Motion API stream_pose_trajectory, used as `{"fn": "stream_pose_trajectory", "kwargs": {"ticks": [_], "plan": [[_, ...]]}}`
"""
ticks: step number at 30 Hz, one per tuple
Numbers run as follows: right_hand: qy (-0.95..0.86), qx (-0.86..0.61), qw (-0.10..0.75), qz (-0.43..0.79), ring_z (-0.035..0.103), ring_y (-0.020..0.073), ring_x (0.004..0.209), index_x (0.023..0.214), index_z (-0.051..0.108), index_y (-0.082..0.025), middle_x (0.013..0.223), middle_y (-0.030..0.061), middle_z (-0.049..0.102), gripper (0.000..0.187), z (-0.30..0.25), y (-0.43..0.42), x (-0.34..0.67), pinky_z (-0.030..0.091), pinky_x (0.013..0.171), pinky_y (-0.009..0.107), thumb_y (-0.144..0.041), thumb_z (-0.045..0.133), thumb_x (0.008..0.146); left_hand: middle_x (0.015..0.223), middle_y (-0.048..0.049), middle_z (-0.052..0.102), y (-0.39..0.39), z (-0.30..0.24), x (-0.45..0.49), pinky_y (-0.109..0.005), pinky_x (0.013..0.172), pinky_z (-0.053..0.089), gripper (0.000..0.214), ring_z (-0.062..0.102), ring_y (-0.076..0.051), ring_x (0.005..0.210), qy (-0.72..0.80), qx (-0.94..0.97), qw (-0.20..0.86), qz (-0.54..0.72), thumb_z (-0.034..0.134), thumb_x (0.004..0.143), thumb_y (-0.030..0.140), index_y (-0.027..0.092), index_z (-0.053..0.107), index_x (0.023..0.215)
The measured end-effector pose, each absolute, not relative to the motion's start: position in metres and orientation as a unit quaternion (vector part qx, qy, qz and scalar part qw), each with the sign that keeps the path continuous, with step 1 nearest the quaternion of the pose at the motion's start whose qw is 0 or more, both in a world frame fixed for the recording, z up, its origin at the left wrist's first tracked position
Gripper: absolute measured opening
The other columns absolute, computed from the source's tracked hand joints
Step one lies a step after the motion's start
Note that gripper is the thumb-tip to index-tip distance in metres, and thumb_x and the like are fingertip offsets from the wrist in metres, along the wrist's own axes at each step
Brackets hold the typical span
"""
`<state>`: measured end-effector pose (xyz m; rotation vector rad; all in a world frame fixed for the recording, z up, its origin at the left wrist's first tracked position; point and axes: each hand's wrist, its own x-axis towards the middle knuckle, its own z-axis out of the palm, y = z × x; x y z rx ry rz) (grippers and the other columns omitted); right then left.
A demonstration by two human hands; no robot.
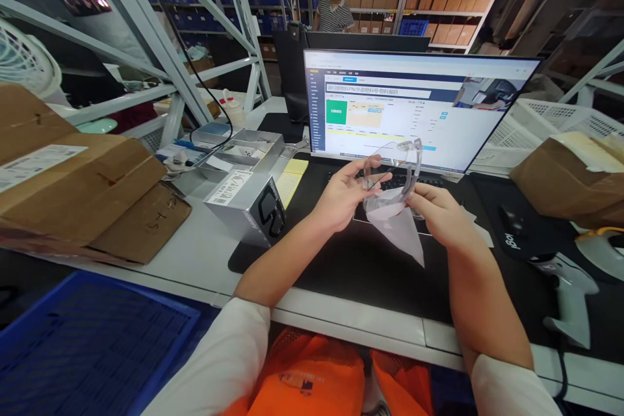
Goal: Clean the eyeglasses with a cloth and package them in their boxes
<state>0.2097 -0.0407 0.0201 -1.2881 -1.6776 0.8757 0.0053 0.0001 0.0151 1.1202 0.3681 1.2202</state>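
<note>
Both hands hold a clear plastic piece (413, 166) with a curved rim, raised in front of the monitor; its exact kind I cannot make out. My left hand (344, 195) pinches its left side between thumb and fingers. On the other side, my right hand (435, 209) is closed on the lower end of the curved rim. A thin, whitish translucent sheet or bag (400, 224) hangs down between the hands, above the black desk mat (355, 266). Left of my left forearm stands a silver box (246, 205) with a black printed picture and a white label.
A monitor (390, 104) stands behind my hands. Cardboard boxes (73, 188) crowd the left; a blue crate (97, 344) sits below. Rightward are a barcode scanner (568, 299), a mouse (511, 221) and another carton (572, 175). A person (334, 13) is near the shelves.
</note>
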Motion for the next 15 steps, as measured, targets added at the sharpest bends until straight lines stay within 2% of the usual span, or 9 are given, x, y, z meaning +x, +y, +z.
{"fn": "stream_pose_trajectory", "kwargs": {"ticks": [3, 6, 8, 10, 11, 13, 15], "plan": [[-0.634, -0.499, 0.451, 0.383, 0.061, 0.0174, 0.076, 0.075, 0.066, -0.018, 0.078, 0.0041, 0.068, 0.033, 0.016, -0.036, 0.213, 0.046, 0.076, 0.029, -0.045, 0.059, 0.093, 0.140, -0.0083, 0.058, 0.001, 0.013, 0.007, -0.038, 0.093, 0.057, 0.039, 0.069, -0.030, 0.114, 0.159, 0.505, 0.655, 0.539, 0.091, 0.068, 0.026, 0.021, 0.071, 0.101], [-0.600, -0.449, 0.508, 0.425, 0.064, 0.0191, 0.075, 0.079, 0.062, -0.019, 0.074, 0.0041, 0.066, 0.032, 0.014, -0.036, 0.211, 0.051, 0.079, 0.033, -0.048, 0.058, 0.094, 0.142, -0.0079, 0.057, 0.003, 0.009, 0.008, -0.038, 0.097, 0.055, 0.036, 0.065, -0.029, 0.121, 0.160, 0.519, 0.619, 0.567, 0.090, 0.069, 0.024, 0.022, 0.072, 0.100], [-0.590, -0.444, 0.560, 0.376, 0.065, 0.0199, 0.076, 0.086, 0.058, -0.021, 0.075, 0.0034, 0.065, 0.028, 0.016, -0.042, 0.206, 0.053, 0.080, 0.035, -0.048, 0.057, 0.094, 0.144, -0.0074, 0.056, 0.004, 0.007, 0.009, -0.038, 0.101, 0.053, 0.035, 0.062, -0.028, 0.125, 0.169, 0.514, 0.586, 0.603, 0.090, 0.070, 0.025, 0.023, 0.073, 0.101], [-0.623, -0.471, 0.573, 0.248, 0.066, 0.0206, 0.081, 0.093, 0.058, -0.023, 0.082, 0.0044, 0.067, 0.021, 0.018, -0.049, 0.200, 0.053, 0.082, 0.036, -0.044, 0.058, 0.094, 0.143, -0.0075, 0.057, 0.007, 0.006, 0.010, -0.039, 0.106, 0.049, 0.036, 0.061, -0.026, 0.126, 0.180, 0.509, 0.552, 0.635, 0.090, 0.069, 0.027, 0.024, 0.073, 0.101], [-0.662, -0.483, 0.546, 0.175, 0.066, 0.0209, 0.084, 0.099, 0.061, -0.023, 0.087, 0.0052, 0.068, 0.019, 0.018, -0.052, 0.197, 0.052, 0.083, 0.035, -0.041, 0.058, 0.094, 0.142, -0.0079, 0.057, 0.008, 0.005, 0.011, -0.039, 0.109, 0.047, 0.037, 0.061, -0.026, 0.126, 0.185, 0.510, 0.537, 0.646, 0.091, 0.069, 0.029, 0.023, 0.074, 0.101], [-0.759, -0.489, 0.426, 0.056, 0.066, 0.0215, 0.088, 0.115, 0.065, -0.024, 0.095, 0.0065, 0.071, 0.023, 0.018, -0.056, 0.192, 0.050, 0.084, 0.035, -0.033, 0.055, 0.096, 0.140, -0.0090, 0.057, 0.010, 0.004, 0.012, -0.040, 0.112, 0.044, 0.039, 0.061, -0.025, 0.124, 0.191, 0.522, 0.516, 0.651, 0.093, 0.067, 0.031, 0.022, 0.074, 0.100], [-0.812, -0.493, 0.313, -0.024, 0.067, 0.0225, 0.086, 0.120, 0.068, -0.022, 0.095, 0.0074, 0.073, 0.029, 0.015, -0.054, 0.188, 0.047, 0.080, 0.036, -0.026, 0.049, 0.099, 0.138, -0.0097, 0.058, 0.012, 0.003, 0.013, -0.041, 0.112, 0.044, 0.039, 0.062, -0.025, 0.121, 0.191, 0.534, 0.509, 0.647, 0.094, 0.065, 0.033, 0.021, 0.074, 0.097]]}}
